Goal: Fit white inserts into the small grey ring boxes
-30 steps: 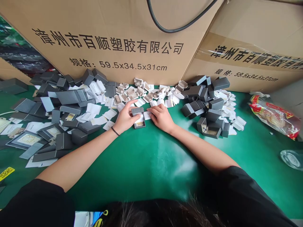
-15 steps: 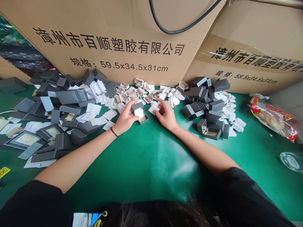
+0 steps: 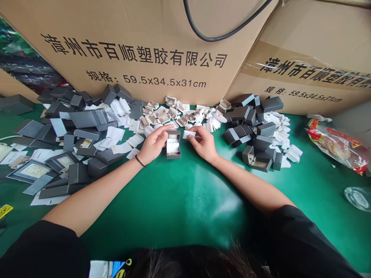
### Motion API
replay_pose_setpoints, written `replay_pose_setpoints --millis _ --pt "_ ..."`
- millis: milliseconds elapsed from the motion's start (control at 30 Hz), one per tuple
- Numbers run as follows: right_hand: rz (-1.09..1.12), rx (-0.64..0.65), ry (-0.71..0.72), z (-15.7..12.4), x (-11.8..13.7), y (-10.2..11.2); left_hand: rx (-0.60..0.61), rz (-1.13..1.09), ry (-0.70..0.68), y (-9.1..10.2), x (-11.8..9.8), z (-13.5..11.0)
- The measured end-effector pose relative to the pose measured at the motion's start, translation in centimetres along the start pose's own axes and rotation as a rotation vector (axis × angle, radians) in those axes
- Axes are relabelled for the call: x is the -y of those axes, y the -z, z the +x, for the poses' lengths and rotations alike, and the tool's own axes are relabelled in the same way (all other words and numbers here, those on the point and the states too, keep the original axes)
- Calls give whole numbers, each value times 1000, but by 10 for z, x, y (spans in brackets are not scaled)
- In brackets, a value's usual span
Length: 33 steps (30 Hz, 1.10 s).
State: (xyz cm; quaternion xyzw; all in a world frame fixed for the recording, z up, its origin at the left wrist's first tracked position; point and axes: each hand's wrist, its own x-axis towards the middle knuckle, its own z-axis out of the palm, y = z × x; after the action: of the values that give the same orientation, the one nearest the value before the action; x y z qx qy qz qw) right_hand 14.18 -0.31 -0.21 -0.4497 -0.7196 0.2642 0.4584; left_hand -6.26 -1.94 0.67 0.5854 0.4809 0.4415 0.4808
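Observation:
My left hand (image 3: 152, 148) pinches the left side of a small dark-grey jewellery box (image 3: 174, 156). The box's lid is up, and a white lining (image 3: 173, 146) shows inside, with something yellowish at its front edge too small to make out. Just to the right, the fingers of my right hand (image 3: 205, 145) are closed on a small white card (image 3: 189, 134), held apart from the box. Beyond both hands lies a heap of little folded white paper inserts (image 3: 162, 115).
Piles of dark boxes and white cards lie left (image 3: 84, 118) and right (image 3: 262, 143) on the green tabletop (image 3: 185, 204). Cardboard cartons (image 3: 139, 23) stand along the back. At far right are a food packet (image 3: 337, 143) and a glass dish (image 3: 358, 198).
The jewellery box has turned from a slant to face me squarely, and its inside shows more. In my right hand the white card has tilted to a more level position.

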Motion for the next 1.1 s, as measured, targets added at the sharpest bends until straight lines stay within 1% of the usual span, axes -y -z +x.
replay_pose_setpoints --millis 100,167,233,300,400,467,533,667,833,1100 --pt "33 -101 18 -1 4 -1 4 19 8 0 -3 -1" --pt "11 -173 55 -1 8 -1 16 20 9 0 -4 -1" --pt "-20 -189 112 -2 11 -2 32 25 4 1 -4 -1" --pt "-32 -141 175 -2 15 -3 52 24 -21 1 -3 0" --pt "-69 -33 255 -3 19 -5 82 -2 -63 2 0 1" --pt "-108 11 296 -3 19 -6 109 -13 -69 2 1 1" --pt "-154 22 321 -3 18 -6 128 -8 -62 2 1 1" --pt "-239 5 321 -2 14 -6 133 -7 -45 1 -1 0" --pt "-213 39 359 -3 13 -6 126 -34 -19 0 -4 -2" --pt "-212 85 346 -2 12 -7 114 18 -80 -1 -8 -3"
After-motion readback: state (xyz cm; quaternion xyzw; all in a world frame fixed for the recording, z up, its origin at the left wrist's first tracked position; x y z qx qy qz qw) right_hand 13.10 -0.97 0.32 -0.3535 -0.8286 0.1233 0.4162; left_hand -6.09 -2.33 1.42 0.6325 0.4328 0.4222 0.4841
